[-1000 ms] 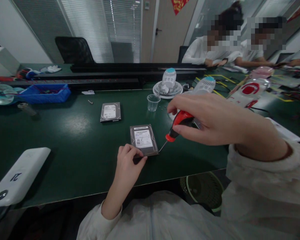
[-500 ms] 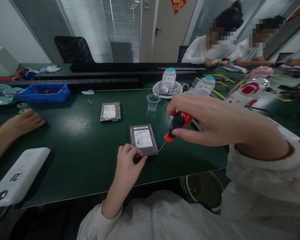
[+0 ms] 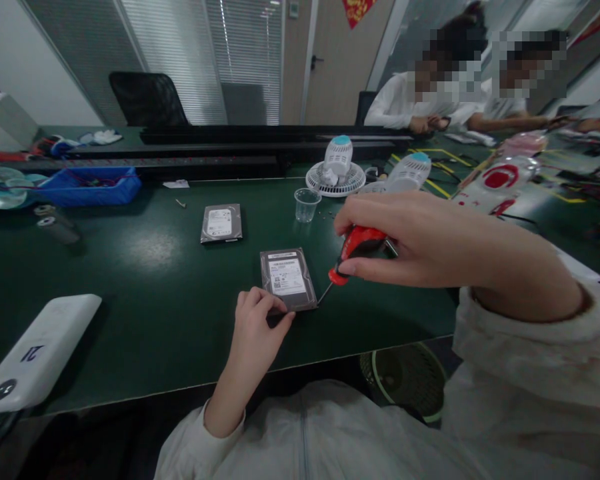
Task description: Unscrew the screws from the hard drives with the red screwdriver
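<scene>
A hard drive [image 3: 287, 277] with a white label lies on the green table in front of me. My left hand [image 3: 260, 317] grips its near left edge between fingers and thumb. In my right hand [image 3: 400, 240] is a red and black screwdriver [image 3: 353, 250], held at a slant. Its thin tip reaches the drive's near right corner; whether it sits in a screw is too small to tell. Farther back and to the left lies a second hard drive [image 3: 221, 223]. Beyond the first drive stands a clear plastic cup [image 3: 307, 205], with several tiny dark bits beside it.
At left are a white power bank [image 3: 43, 353], metal cylinders [image 3: 59, 229] and a blue tray [image 3: 87, 187]. White fan parts [image 3: 337, 163] stand at the back. A green basket [image 3: 405, 380] sits below the table edge. Two co-workers [image 3: 395, 103] sit at the far right.
The screwdriver's handle has turned in my right hand, its tip staying at the corner. Another person's hand at the left has left the view, uncovering the metal cylinders. My left hand has not moved.
</scene>
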### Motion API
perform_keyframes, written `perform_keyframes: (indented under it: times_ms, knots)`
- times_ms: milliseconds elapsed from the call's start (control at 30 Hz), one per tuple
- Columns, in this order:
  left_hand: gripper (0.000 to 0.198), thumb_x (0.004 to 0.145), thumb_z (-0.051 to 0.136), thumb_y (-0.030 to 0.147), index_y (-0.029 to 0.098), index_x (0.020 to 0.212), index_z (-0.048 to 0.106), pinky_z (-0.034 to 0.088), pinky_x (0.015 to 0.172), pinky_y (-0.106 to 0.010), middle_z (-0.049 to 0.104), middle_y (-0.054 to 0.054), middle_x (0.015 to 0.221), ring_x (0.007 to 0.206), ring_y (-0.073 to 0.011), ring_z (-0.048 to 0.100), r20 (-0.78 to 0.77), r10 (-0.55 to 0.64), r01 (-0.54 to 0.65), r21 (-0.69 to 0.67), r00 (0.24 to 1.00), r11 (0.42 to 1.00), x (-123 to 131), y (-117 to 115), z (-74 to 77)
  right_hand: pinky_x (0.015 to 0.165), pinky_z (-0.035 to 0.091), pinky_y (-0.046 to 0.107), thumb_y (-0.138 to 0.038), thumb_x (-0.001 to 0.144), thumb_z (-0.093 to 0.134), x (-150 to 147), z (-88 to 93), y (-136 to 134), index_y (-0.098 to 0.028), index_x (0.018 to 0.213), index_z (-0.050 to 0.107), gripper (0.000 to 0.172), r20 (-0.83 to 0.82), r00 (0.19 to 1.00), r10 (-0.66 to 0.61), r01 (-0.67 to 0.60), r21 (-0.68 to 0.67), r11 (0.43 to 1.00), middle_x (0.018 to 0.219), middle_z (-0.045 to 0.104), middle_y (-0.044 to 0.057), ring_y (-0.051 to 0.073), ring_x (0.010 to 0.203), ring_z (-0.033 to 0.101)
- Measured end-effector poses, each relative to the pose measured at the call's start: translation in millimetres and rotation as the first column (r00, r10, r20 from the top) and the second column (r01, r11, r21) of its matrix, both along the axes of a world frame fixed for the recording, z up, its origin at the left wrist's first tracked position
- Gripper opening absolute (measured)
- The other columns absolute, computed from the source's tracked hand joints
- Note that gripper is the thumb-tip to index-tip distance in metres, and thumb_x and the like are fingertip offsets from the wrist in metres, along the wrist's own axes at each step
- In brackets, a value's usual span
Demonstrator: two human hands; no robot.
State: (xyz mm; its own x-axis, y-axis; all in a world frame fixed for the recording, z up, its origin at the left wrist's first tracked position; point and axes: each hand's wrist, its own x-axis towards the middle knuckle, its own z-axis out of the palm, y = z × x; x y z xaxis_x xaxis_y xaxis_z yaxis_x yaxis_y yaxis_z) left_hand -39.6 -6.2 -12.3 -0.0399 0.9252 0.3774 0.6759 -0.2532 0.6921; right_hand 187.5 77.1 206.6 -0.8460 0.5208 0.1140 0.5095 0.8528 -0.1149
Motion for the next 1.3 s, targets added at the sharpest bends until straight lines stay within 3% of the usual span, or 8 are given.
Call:
perform_keyframes:
  times_ms: [167,267,400,600,900,1067,1200,1300]
  knots:
    - [0.018,0.084,0.083,0.011,0.023,0.08,0.069,0.051,0.082,-0.04,0.064,-0.003,0.091,0.094,-0.0263,0.057,0.003,0.004,-0.004,-0.013,1.0,1.0,-1.6,-0.7,-0.6,0.069,0.038,0.029,-0.024,0.086,0.064,2.7,2.7,-2.9,-0.021,0.116,0.059,0.03,-0.021,0.995,0.095,-0.096,-0.082,0.992,0.097,0.067,0.003,0.015,0.076,0.057]
    - [0.019,0.084,0.082,0.01,0.023,0.081,0.069,0.051,0.082,-0.039,0.064,-0.003,0.09,0.093,-0.026,0.056,-0.002,0.003,-0.003,-0.006,1.0,1.0,-1.7,-0.5,-0.3,0.062,0.031,0.029,-0.033,0.092,0.063,0.3,2.2,-2.5,-0.022,0.104,0.06,0.015,0.012,1.0,0.015,-0.015,-0.038,0.999,0.078,0.061,-0.001,0.014,0.063,0.05]
    - [0.019,0.084,0.082,0.01,0.023,0.082,0.069,0.05,0.082,-0.039,0.064,-0.003,0.091,0.093,-0.026,0.056,-0.007,0.0,0.0,-0.002,1.0,1.0,-0.9,0.1,-0.1,0.06,0.024,0.031,-0.053,0.097,0.062,-2.9,0.5,-1.3,-0.023,0.093,0.062,0.03,0.036,0.992,-0.121,0.116,0.11,0.987,0.062,0.049,-0.002,0.015,0.055,0.041]
    - [0.019,0.084,0.083,0.011,0.023,0.081,0.069,0.051,0.082,-0.039,0.064,-0.003,0.091,0.094,-0.0263,0.056,0.007,0.004,-0.004,-0.011,1.0,1.0,-0.7,-0.6,-0.7,0.069,0.038,0.031,-0.034,0.088,0.063,-0.1,0.3,-3.0,-0.018,0.114,0.06,0.031,-0.023,1.0,0.021,-0.021,0.011,1.0,0.098,0.068,0.007,0.018,0.075,0.057]
    - [0.018,0.084,0.081,0.011,0.024,0.08,0.069,0.052,0.082,-0.04,0.064,-0.003,0.09,0.093,-0.026,0.057,0.013,0.01,-0.01,-0.011,1.0,1.0,0.8,-0.5,0.6,0.063,0.027,0.031,-0.062,0.097,0.058,-1.3,-2.0,0.5,-0.021,0.102,0.063,0.042,0.014,0.996,-0.091,0.089,0.093,0.992,0.072,0.062,0.001,0.016,0.059,0.047]
    - [0.017,0.084,0.082,0.012,0.024,0.08,0.07,0.053,0.08,-0.04,0.064,-0.003,0.09,0.093,-0.0264,0.057,0.013,0.007,-0.007,-0.017,1.0,1.0,0.3,-1.2,-0.3,0.068,0.034,0.031,-0.04,0.093,0.06,0.7,-0.9,-1.6,-0.018,0.119,0.059,0.034,-0.024,1.0,0.009,-0.008,0.044,0.999,0.095,0.071,0.007,0.018,0.07,0.057]
    - [0.019,0.083,0.083,0.011,0.023,0.08,0.069,0.052,0.08,-0.04,0.064,-0.003,0.09,0.093,-0.0265,0.057,0.004,0.005,-0.005,-0.006,1.0,1.0,-0.4,-1.1,-0.9,0.064,0.027,0.031,-0.04,0.095,0.059,-0.9,0.8,-4.2,-0.022,0.105,0.062,0.022,0.027,0.999,-0.036,0.036,0.028,0.999,0.068,0.059,-0.002,0.015,0.057,0.047]
    - [0.019,0.083,0.083,0.01,0.023,0.08,0.069,0.052,0.08,-0.04,0.064,-0.003,0.09,0.092,-0.0263,0.057,0.003,0.002,-0.002,0.003,1.0,1.0,-0.3,-0.9,-0.4,0.062,0.022,0.032,-0.058,0.097,0.057,-1.3,1.0,-5.1,-0.023,0.091,0.062,0.035,0.05,0.992,-0.12,0.114,0.108,0.988,0.057,0.047,-0.003,0.015,0.052,0.037]
